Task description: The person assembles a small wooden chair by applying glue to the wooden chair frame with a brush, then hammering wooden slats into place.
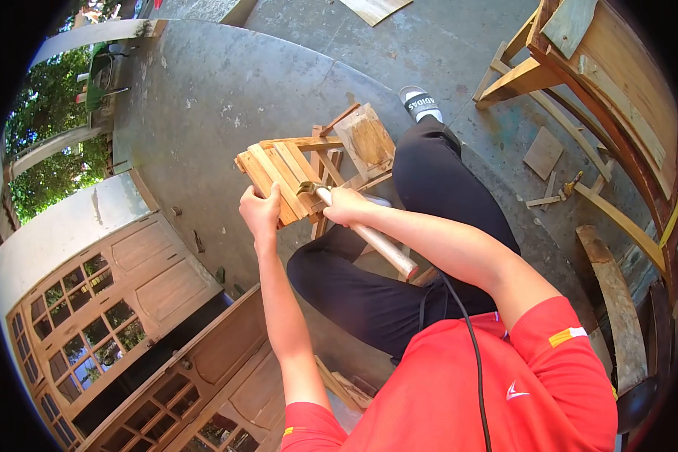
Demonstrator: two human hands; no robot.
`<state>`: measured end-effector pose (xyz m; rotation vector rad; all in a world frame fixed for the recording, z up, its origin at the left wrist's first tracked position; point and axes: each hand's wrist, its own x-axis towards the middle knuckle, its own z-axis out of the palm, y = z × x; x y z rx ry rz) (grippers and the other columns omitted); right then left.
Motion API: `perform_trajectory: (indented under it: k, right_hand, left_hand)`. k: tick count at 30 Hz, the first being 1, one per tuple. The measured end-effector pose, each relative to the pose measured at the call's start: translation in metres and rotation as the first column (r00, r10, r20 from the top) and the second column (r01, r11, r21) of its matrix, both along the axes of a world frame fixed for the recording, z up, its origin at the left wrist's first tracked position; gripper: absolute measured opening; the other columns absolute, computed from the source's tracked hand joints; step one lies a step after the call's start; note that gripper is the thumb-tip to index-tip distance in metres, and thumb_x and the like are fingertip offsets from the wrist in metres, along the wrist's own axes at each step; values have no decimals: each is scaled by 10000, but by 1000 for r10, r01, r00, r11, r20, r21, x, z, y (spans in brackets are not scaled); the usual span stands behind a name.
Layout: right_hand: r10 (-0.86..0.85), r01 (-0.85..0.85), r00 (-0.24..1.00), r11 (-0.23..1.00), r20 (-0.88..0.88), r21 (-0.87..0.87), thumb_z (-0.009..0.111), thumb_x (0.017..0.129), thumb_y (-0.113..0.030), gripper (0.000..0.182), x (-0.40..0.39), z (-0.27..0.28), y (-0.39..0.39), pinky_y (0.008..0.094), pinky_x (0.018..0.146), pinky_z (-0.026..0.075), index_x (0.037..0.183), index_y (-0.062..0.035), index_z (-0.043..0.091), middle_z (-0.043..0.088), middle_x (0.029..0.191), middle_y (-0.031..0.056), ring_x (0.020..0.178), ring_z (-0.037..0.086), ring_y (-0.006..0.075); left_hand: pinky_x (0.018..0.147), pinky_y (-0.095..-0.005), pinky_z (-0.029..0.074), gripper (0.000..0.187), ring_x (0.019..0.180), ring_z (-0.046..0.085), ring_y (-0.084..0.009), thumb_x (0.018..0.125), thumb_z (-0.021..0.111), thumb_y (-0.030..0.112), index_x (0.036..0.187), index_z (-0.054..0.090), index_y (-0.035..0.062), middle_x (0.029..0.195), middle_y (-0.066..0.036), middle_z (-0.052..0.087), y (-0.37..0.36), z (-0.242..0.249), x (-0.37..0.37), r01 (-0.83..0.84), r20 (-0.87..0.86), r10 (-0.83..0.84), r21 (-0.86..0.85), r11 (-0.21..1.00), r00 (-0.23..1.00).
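Observation:
My right hand (343,207) is closed round a claw hammer (384,248), gripping it high near its metal head. The head rests against or close over a small slatted wooden piece (282,169), its pale slats side by side on a frame. My left hand (261,214) grips the near left edge of this slatted piece, thumb on top and fingers hidden beneath. Behind it, wooden bars (328,154) form part of a frame. A square board (367,142) with a worn, brownish middle lies beside the slats, close to my knee.
Panelled wooden doors with glass panes (90,301) lie at the left. A large curved wooden frame (618,113) stands at the right, with offcuts (544,153) on the concrete floor (218,83). A black cable (477,354) hangs down my red shirt. My sandalled foot (422,104) is ahead.

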<state>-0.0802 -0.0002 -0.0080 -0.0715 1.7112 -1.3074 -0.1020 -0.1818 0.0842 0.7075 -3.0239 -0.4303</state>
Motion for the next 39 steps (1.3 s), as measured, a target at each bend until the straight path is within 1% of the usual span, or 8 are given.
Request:
perform_trajectory:
  k: [9, 18, 21, 24, 30, 33, 36, 39]
  right_hand:
    - [0, 0, 999, 1000, -44, -1, 600, 804, -122, 264, 0, -1, 1, 408, 678, 559, 974, 65, 679, 700, 693, 154, 694, 726, 266]
    - [-32, 34, 999, 998, -36, 47, 631, 790, -124, 244, 3, -10, -2, 408, 678, 561, 937, 57, 706, 708, 714, 165, 714, 734, 275]
    - [-15, 22, 997, 996, -76, 83, 643, 789, -134, 234, 3, -16, -6, 411, 694, 566, 914, 49, 716, 712, 721, 165, 726, 737, 285]
    - [-23, 28, 999, 992, -44, 121, 637, 789, -130, 229, 5, -14, -8, 414, 722, 568, 905, 47, 723, 719, 745, 175, 761, 742, 297]
    - [-31, 45, 997, 978, -70, 205, 619, 799, -109, 310, 6, -13, -7, 432, 855, 570, 1042, 56, 721, 740, 1021, 241, 1006, 732, 344]
    - [-32, 47, 997, 976, -74, 214, 622, 811, -113, 357, 4, -13, -5, 437, 917, 559, 1114, 57, 703, 719, 1139, 250, 1098, 704, 360]
    - [-33, 45, 998, 979, -61, 201, 620, 820, -116, 362, 5, -12, -6, 438, 938, 552, 1130, 54, 698, 711, 1166, 250, 1119, 695, 362]
    - [-22, 29, 999, 981, -38, 191, 621, 822, -117, 371, 4, -12, -4, 443, 935, 554, 1142, 57, 691, 712, 1161, 253, 1118, 695, 368]
  left_hand:
    - [588, -393, 482, 471, 539, 538, -215, 829, 813, 300, 664, 509, -20, 595, -138, 590, -10, -8, 2, -5, -44, 6, 24, 1000, 999]
    - [585, -389, 476, 448, 548, 531, -203, 863, 788, 280, 676, 516, -23, 598, -130, 582, -3, -13, 5, -6, -67, 12, 85, 996, 998]
    - [579, -391, 474, 442, 544, 530, -204, 867, 783, 276, 683, 516, -24, 594, -126, 573, -8, -21, 5, 49, -90, -44, 46, 998, 995]
    - [571, -392, 469, 441, 538, 518, -202, 865, 783, 277, 687, 515, -25, 591, -124, 564, -5, -22, 7, 60, -91, -53, 78, 995, 994]
    - [570, -393, 473, 433, 543, 539, -210, 858, 788, 278, 686, 522, -18, 596, -130, 573, -12, -47, 5, 69, -43, -66, 88, 994, 997]
    - [550, -370, 434, 466, 547, 470, -159, 850, 794, 302, 666, 506, -15, 571, -75, 525, -8, -59, 6, 52, -69, -44, 125, 991, 997]
    - [595, -412, 494, 424, 561, 600, -289, 841, 785, 290, 693, 542, -24, 632, -167, 618, 0, -65, 6, 27, -56, -23, 60, 998, 998]
    - [609, -424, 502, 419, 580, 624, -322, 839, 779, 290, 696, 547, -29, 647, -178, 634, 2, -72, 4, 21, -60, -18, 43, 999, 998]
